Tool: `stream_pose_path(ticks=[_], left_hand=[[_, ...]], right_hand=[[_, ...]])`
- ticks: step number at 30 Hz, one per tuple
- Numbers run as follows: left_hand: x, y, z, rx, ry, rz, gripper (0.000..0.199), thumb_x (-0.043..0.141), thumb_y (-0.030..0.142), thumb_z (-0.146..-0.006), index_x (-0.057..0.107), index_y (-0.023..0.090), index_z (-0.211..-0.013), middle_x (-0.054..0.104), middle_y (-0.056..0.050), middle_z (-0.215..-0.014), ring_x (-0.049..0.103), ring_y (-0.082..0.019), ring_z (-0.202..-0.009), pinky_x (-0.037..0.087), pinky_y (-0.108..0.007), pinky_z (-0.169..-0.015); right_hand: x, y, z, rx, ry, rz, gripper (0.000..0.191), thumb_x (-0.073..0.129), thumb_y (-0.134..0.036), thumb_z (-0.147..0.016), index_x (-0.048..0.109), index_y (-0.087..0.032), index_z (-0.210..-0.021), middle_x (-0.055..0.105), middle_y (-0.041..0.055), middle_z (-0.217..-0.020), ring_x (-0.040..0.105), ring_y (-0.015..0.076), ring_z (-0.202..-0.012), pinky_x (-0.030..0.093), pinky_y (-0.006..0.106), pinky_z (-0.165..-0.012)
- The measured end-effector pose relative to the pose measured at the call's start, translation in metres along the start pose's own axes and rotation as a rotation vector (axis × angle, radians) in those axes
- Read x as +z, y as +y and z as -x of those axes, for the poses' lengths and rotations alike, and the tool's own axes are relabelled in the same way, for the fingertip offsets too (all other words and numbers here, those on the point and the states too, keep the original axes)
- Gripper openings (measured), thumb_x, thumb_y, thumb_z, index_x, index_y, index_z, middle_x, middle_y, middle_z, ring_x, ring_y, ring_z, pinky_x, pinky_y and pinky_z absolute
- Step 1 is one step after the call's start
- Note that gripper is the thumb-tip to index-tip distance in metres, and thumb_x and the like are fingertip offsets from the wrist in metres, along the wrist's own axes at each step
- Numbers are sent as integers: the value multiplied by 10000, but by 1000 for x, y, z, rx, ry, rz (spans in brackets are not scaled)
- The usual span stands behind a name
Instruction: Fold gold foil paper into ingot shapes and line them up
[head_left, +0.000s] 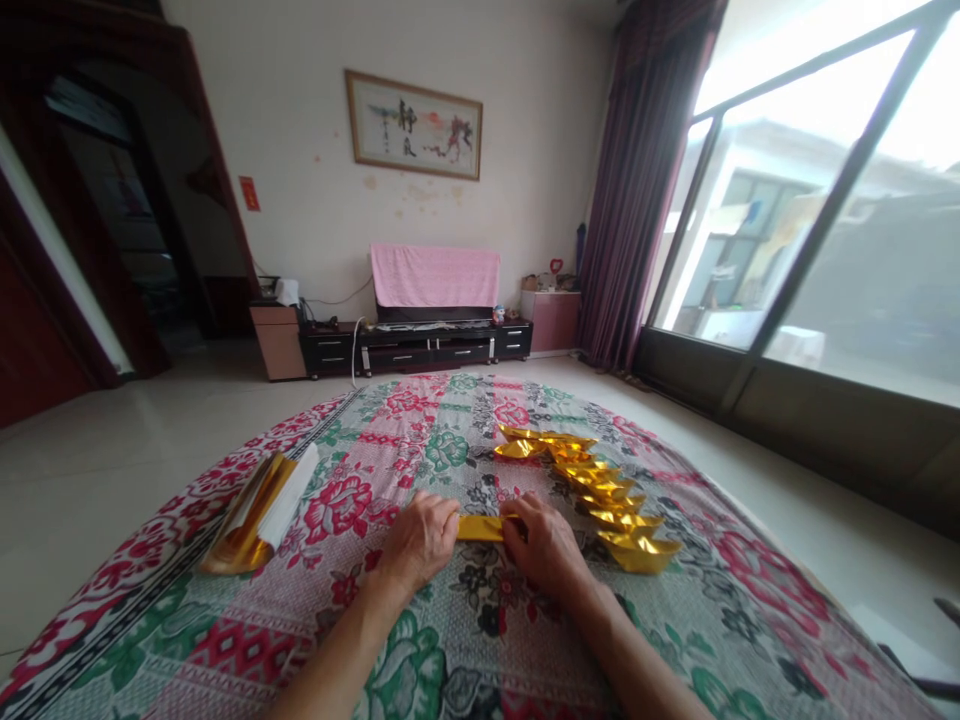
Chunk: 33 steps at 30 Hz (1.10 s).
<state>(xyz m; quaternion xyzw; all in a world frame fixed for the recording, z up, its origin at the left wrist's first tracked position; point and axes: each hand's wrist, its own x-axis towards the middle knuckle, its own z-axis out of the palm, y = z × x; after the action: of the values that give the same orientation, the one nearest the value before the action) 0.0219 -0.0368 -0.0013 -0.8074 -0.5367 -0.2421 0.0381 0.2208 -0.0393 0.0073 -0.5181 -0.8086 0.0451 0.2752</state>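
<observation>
A folded strip of gold paper (480,528) lies level between my hands over the middle of the patterned cloth. My left hand (421,537) is closed on its left end, and my right hand (546,543) is closed on its right end. To the right stand several folded gold paper boats (639,550) in a slanting row that runs away from me. On the left rests a stack of gold and white paper sheets (262,515), slightly curled. The ends of the strip are hidden by my fingers.
A flowered cloth (330,610) covers the round table. Beyond it, against the wall, a low black cabinet (405,355) bears something under a pink cloth (435,276). A window (832,200) and a purple curtain (630,200) are on the right.
</observation>
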Motion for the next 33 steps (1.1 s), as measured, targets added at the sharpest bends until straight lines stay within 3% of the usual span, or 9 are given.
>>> stream_pose_path(ticks=[10,33], left_hand=[[-5,-5,-6,106,-29,18,234,413,154,-793,609,200,-913,616,-35,-775,515,-185,-811,411,-298,-741],[-5,-5,-4,58,-24,29,310,454,149,-765,587,204,-1040,642,-38,-826,532,-185,-821,460,-318,-768]], right_hand=[[2,1,1,7,6,-28,144,431,-195,-821,573,-212,-832,540,3,-788,496,108,-715,317,209,-654],[4,2,0,13,-17,2,140,421,-190,-832,545,-199,-767,519,-4,-765,462,93,-678,280,202,-615]])
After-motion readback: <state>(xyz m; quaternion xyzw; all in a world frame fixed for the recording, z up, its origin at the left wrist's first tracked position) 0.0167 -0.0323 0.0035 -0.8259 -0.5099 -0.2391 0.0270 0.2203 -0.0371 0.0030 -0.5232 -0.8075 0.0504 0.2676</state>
